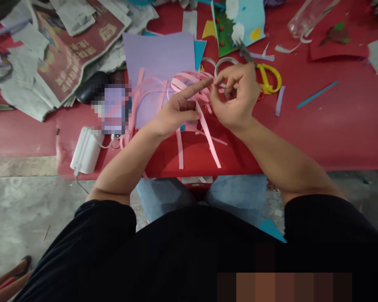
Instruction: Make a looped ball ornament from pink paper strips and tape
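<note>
My left hand (181,110) has its index finger stretched to the right and its other fingers curled against a pink paper strip (209,136), which hangs toward the table's front edge. Thumb and index finger of my right hand (236,94) are pinched together at the tip of my left index finger; anything between them is too small to make out. More pink strips (179,79) lie looped behind and left of my left hand, partly over a lilac sheet (160,50). Yellow-handled scissors (275,79) and a roll of tape (225,67) lie behind my right hand.
Newspaper (78,50) covers the red table's back left. A dark mouse-like object (93,86), a blurred phone-like object (115,107) and a white power bank (87,150) with cables sit left. A picture card (245,25), clear bottle (308,19) and paper scraps lie beyond and right.
</note>
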Demonstrator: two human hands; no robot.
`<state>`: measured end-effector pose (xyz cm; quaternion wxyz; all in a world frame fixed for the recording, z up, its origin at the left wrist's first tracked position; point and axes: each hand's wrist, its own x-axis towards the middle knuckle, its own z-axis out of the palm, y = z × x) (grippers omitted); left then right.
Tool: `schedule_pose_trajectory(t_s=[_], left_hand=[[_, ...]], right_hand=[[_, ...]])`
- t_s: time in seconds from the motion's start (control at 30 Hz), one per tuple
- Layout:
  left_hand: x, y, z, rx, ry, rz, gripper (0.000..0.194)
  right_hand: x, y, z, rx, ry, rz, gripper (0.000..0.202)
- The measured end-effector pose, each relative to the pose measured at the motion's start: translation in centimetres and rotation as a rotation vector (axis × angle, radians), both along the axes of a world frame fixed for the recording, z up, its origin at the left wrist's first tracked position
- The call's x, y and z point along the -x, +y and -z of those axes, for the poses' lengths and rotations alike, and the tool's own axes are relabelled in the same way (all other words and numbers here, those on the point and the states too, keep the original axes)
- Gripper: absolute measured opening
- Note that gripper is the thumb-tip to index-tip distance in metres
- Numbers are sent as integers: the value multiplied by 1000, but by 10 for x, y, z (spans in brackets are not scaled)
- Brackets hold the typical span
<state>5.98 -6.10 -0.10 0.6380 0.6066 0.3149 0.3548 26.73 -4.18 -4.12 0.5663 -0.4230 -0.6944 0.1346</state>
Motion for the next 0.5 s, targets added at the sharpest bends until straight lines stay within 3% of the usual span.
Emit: schedule_pose_trajectory(t_s=[0.23,0.33,0.5], left_hand=[[1,-2,-1,30,-10,22,77],[-1,0,2,-39,-31,-19,76],[-3,4,10,-188,-7,-41,83]], right_hand=[[2,-3,-8,-18,51,-1,46],[5,-8,-15,-13,63,8,46],[12,-6,-15,145,176,-61,43]])
